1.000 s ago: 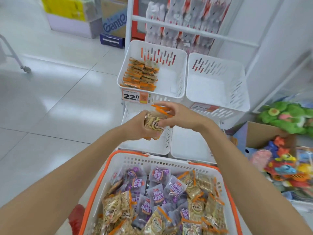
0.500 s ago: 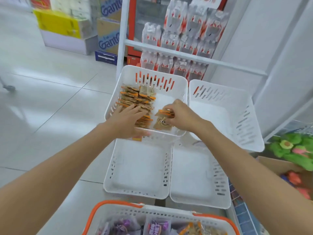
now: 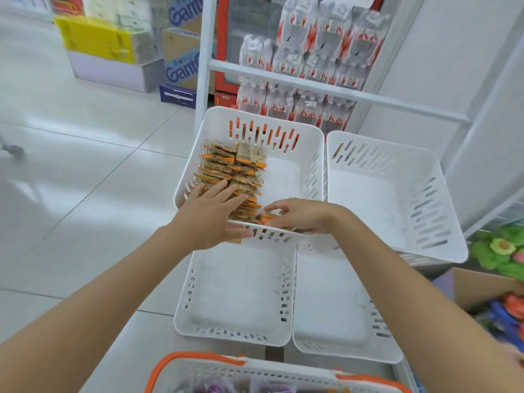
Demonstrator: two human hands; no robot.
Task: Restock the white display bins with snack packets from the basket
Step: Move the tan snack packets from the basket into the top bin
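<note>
Top-left white bin (image 3: 300, 143): orange-edged packets (image 3: 224, 165) in overlapping rows along its left side. Basket (image 3: 195, 361), white w/ orange rim, btm edge.

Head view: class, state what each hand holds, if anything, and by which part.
The right hand pinches a snack packet by its orange end. The left hand holds nothing; its straight fingers rest on the packet row.
</note>
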